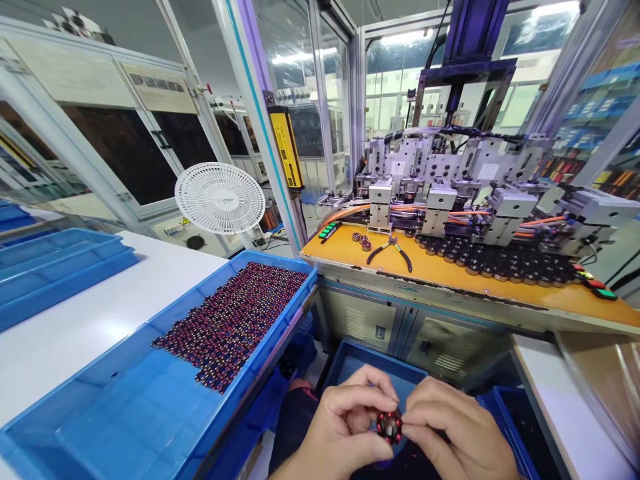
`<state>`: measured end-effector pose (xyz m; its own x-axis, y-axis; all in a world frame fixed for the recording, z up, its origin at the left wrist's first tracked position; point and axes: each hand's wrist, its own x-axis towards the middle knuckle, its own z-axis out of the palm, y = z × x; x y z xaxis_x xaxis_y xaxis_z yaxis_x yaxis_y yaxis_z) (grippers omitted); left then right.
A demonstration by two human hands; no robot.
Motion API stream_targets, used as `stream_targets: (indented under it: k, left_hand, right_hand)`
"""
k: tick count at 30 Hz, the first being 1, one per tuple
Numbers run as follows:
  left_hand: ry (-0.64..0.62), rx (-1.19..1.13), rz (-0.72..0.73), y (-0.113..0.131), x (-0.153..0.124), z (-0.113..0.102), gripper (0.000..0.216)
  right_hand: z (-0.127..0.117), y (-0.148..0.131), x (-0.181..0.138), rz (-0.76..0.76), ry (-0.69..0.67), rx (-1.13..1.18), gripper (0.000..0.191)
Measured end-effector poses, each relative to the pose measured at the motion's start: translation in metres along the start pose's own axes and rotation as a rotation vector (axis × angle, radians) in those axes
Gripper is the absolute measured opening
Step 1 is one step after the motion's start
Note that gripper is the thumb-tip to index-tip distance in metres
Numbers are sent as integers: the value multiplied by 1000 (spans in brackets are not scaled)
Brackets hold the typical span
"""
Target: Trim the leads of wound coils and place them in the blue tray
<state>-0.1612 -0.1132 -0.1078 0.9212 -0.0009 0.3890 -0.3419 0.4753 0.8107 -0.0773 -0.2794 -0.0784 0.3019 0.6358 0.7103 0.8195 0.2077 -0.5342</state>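
Note:
Low in the head view, my left hand (pixel 340 427) and my right hand (pixel 457 433) meet over my lap. Between their fingertips they pinch a small round part (pixel 389 425), dark with red copper windings. Both hands have their fingers curled round it. To the left, a big blue tray (pixel 125 413) holds several rows of the same small wound parts (pixel 235 320).
A machine with grey metal heads (pixel 440 200) stands on an orange worktop (pixel 450 270), with pliers (pixel 390 252) and loose parts on it. A white fan (pixel 220 198) stands behind the tray. Stacked blue trays (pixel 55 267) lie far left. A blue bin (pixel 360 363) sits below my hands.

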Motion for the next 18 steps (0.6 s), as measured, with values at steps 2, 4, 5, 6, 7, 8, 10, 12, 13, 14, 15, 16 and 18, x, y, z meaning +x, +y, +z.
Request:
stream_targets:
  k: [2,4,5,6,7,8,10,12,13,14,15,16,18]
  left_hand:
    - [27,1,-12,0,-1,-1,53]
    - [49,-44,-145,-1,-5,-4,56]
    - [49,-63,-235,-1,-7,-6,52]
    - [47,-65,-319,-1,-10,-8,45]
    - [42,-51,-368,0,-12,-10,37]
    - [40,-29,-379,0,-14,-11,30]
    - [41,1,-333,0,-18,-12,25]
    - [33,-2,-264,-1,-19,-10,22]
    - [32,-11,-238,-1,-20,-9,19]
    - [33,-19,-213,-1,-20,-8,18]
    - [34,-28,-187,-1,-19,-7,19]
    - [30,-42,-155,0,-19,-7,24]
    - [13,-75,-78,3,-17,-5,36]
  right_hand:
    - [4,-1,-2,33,32,-16,13]
    - [6,-2,-4,37,56,-27,13]
    - [7,-3,-4,31,63,-30,12]
    - [7,-4,-5,26,64,-29,13]
    - [7,-4,-5,22,59,-30,13]
    - [7,-4,-5,20,54,-36,14]
    - [7,-4,-5,7,41,-71,14]
    - [7,-4,-4,-1,45,-115,13]
    - [8,-4,-4,-6,52,-139,12]
    - [8,-4,-3,-2,65,-158,12]
    - [9,-4,-1,-1,76,-172,10]
    - [10,-5,-1,-5,87,-185,10]
    - [11,-9,-1,-28,85,-251,10]
